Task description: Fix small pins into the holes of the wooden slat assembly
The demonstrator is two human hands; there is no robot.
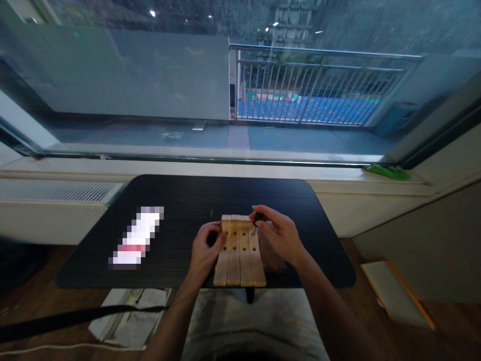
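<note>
Wooden slats (233, 265) (drilled), left edge gripped by left hand (205, 248); dark piece (258, 217) pinched by right hand (281, 234), at slats' far-right corner

Here's the bare L hand (206, 246), gripping the L edge of a pale slatted wooden piece (239, 263) w/ two rows of round holes (244, 249); bare R hand (281, 234) pinches a small dark object (258, 217) at the wood's far R corner. Rough brown flat item (273, 256) just beside, on a black round-cornered table (180, 198). Pixelated white-and-pink strip (138, 235) lies well L; big window (203, 90) beyond, metal railing (323, 51) outside.
</note>
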